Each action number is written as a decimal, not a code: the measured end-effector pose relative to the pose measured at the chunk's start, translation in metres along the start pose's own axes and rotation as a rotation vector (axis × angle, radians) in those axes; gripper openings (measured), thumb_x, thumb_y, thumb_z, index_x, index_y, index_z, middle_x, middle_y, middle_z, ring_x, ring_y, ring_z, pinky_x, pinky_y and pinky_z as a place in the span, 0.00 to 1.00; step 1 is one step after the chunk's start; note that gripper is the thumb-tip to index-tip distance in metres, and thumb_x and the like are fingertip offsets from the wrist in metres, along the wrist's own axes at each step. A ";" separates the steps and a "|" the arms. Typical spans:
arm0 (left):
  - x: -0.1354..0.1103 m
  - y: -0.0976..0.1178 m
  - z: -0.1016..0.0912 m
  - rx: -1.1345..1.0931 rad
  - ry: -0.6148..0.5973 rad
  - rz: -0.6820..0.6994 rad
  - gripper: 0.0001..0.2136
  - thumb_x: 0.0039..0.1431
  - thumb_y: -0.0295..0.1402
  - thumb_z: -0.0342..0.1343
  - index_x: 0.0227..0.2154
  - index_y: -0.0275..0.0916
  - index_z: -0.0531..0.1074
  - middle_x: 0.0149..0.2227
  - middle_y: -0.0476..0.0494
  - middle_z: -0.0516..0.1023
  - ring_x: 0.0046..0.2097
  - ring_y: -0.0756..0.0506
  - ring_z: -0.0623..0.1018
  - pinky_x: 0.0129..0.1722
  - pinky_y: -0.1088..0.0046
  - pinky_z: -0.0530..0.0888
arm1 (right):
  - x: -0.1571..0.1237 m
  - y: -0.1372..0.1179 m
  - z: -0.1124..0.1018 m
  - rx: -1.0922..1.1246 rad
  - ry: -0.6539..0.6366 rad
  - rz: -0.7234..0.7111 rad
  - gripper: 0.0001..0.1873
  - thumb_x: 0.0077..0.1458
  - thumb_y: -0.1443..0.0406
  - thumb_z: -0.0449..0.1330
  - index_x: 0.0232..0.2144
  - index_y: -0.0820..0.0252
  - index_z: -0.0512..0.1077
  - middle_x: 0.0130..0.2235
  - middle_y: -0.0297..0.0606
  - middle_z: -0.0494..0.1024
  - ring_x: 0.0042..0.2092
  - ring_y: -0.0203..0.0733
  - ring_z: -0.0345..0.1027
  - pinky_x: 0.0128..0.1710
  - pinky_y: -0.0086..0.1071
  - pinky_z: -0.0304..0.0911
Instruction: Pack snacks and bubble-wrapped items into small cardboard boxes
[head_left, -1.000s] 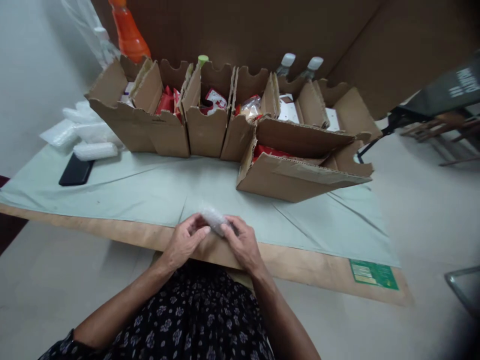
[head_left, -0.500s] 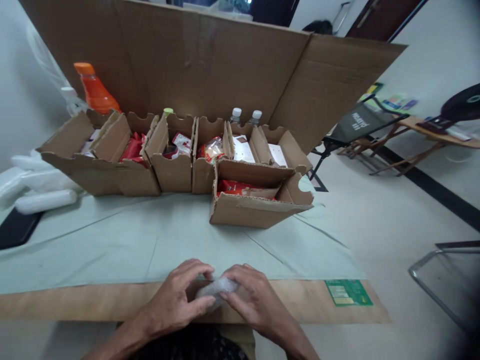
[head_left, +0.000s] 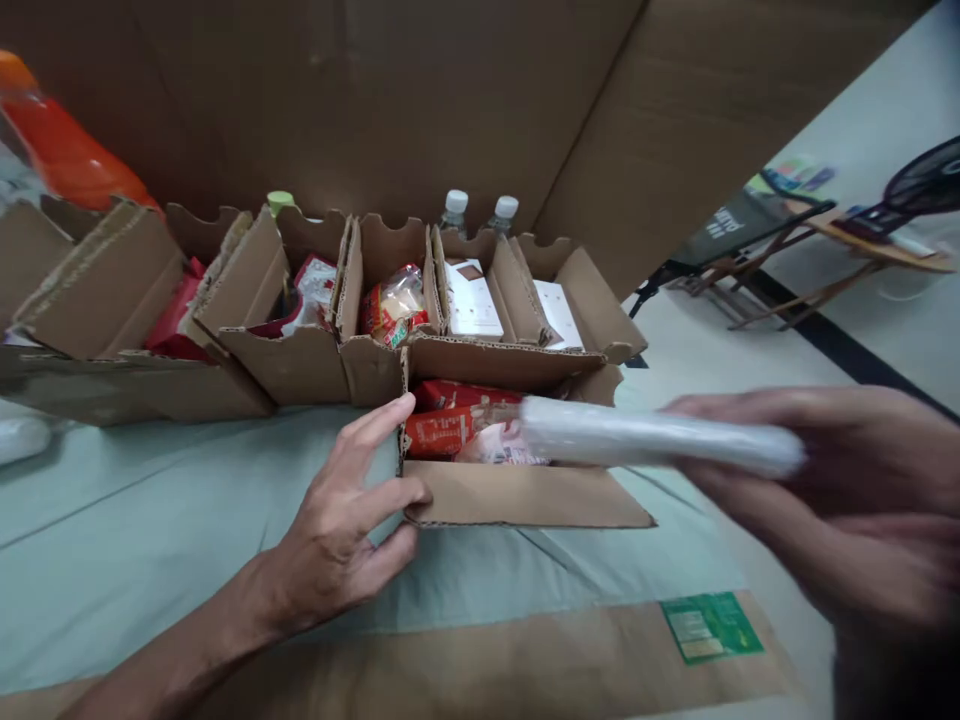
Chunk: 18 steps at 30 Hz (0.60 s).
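My left hand [head_left: 352,530] rests against the left front corner of the nearest cardboard box [head_left: 525,495], fingers spread along its side, holding nothing. Red packets [head_left: 442,430] lie inside that box. My right hand [head_left: 832,500], blurred by motion, is closed on a long white plastic-wrapped roll [head_left: 652,445] that points left over the box's opening.
A row of open cardboard boxes [head_left: 300,360] with red and white packets stands behind, backed by a tall cardboard sheet [head_left: 420,110]. An orange bottle [head_left: 67,150] is far left, two clear bottles [head_left: 476,212] behind. A green sticker [head_left: 709,625] marks the table edge. Folding chairs stand at right.
My hands have parted: the left went forward to the box's corner, the right swung out to the right with the wrapped roll. The camera moved closer to the boxes.
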<state>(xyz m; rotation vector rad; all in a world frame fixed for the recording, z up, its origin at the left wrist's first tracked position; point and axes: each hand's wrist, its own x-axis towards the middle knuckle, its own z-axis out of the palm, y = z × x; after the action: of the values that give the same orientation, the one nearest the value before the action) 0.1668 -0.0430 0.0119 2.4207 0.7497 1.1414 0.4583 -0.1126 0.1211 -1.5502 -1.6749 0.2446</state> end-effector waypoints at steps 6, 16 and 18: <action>0.003 -0.002 0.001 -0.013 0.009 -0.007 0.12 0.55 0.17 0.55 0.38 0.39 0.74 0.71 0.35 0.58 0.69 0.37 0.64 0.64 0.53 0.69 | 0.066 -0.002 0.074 -0.159 -0.565 -0.149 0.07 0.57 0.68 0.61 0.38 0.56 0.77 0.32 0.31 0.82 0.30 0.37 0.71 0.28 0.29 0.57; 0.005 -0.004 0.004 -0.040 0.055 -0.002 0.13 0.54 0.16 0.56 0.37 0.39 0.74 0.69 0.39 0.62 0.68 0.38 0.66 0.65 0.58 0.68 | 0.086 -0.001 0.142 -0.705 -1.047 -0.371 0.09 0.60 0.69 0.61 0.33 0.63 0.82 0.33 0.45 0.85 0.34 0.45 0.77 0.31 0.33 0.55; 0.004 -0.004 0.006 -0.030 0.088 -0.015 0.13 0.56 0.17 0.57 0.40 0.41 0.75 0.70 0.41 0.60 0.68 0.38 0.67 0.65 0.58 0.69 | 0.087 0.002 0.127 -0.593 -0.999 -0.418 0.08 0.60 0.66 0.62 0.38 0.60 0.82 0.35 0.41 0.85 0.37 0.46 0.78 0.37 0.35 0.61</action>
<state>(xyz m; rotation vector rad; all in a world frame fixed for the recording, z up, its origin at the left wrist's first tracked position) 0.1719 -0.0382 0.0085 2.3496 0.7706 1.2517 0.3835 0.0140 0.0757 -1.5099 -3.0257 0.3504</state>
